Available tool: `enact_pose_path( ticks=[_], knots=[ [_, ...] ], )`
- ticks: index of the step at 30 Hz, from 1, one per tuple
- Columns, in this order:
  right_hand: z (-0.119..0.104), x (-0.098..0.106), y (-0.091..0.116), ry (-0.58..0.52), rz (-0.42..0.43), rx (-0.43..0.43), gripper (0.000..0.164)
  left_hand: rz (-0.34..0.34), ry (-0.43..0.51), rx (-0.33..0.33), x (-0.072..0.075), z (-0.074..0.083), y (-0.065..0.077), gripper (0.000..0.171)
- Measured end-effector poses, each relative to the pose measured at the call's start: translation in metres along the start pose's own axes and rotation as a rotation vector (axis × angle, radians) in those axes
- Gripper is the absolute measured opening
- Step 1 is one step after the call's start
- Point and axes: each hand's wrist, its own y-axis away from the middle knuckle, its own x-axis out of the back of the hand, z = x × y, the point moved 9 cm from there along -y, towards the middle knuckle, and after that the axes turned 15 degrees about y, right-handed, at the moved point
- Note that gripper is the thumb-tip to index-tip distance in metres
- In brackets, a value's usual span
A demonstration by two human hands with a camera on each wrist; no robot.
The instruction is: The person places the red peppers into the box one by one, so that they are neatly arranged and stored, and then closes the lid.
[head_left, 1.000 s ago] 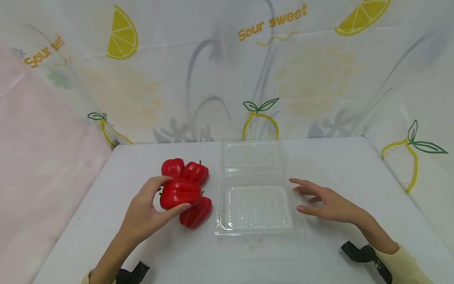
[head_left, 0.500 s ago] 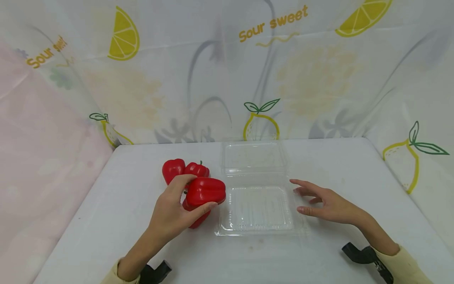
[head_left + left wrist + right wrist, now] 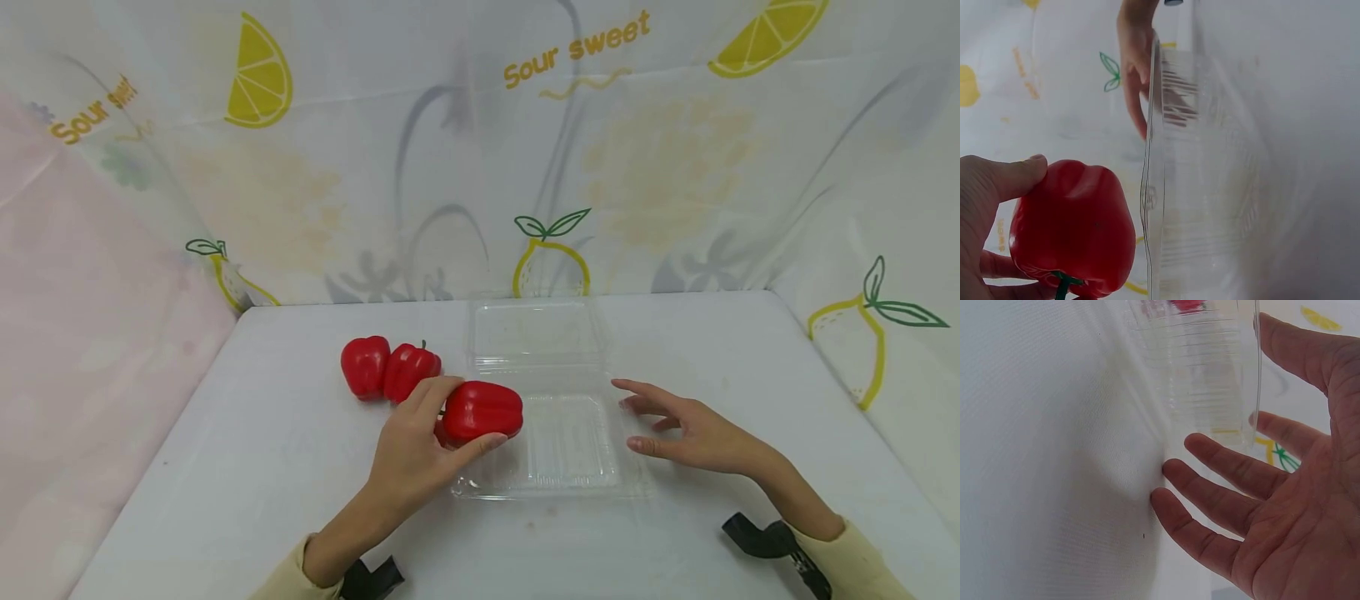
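My left hand [image 3: 412,446] grips a glossy red bell pepper [image 3: 483,411] between thumb and fingers, over the left part of a clear plastic clamshell box [image 3: 573,437]. In the left wrist view the held pepper [image 3: 1075,228] shows its green stem, apart from the box's rim [image 3: 1152,187]. My right hand [image 3: 690,429] stays at the box's right side, fingers spread and holding nothing. In the right wrist view its thumb [image 3: 1291,350] is right at the rim. Another pepper, seen earlier, is mostly hidden behind my left hand.
Two more red bell peppers, a left one [image 3: 365,367] and a right one [image 3: 411,371], lie behind my left hand. The box's lid [image 3: 536,332] lies open toward the back of the white table [image 3: 247,467]. A lemon-printed cloth [image 3: 465,167] hangs behind.
My left hand has carried the pepper rightward, from above the other peppers to over the box's left side. The right hand has kept its place.
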Motion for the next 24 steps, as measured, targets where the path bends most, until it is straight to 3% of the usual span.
enact_pose_path(
  ticks=[19,24],
  knots=[
    [0.001,-0.002,-0.001,0.003,-0.001,-0.006,0.073,-0.103,0.024,0.092,-0.054,0.007,0.000,0.072],
    [0.002,-0.002,-0.001,0.020,0.009,-0.001,0.073,-0.158,0.061,0.095,-0.068,0.011,0.001,0.071]
  ],
)
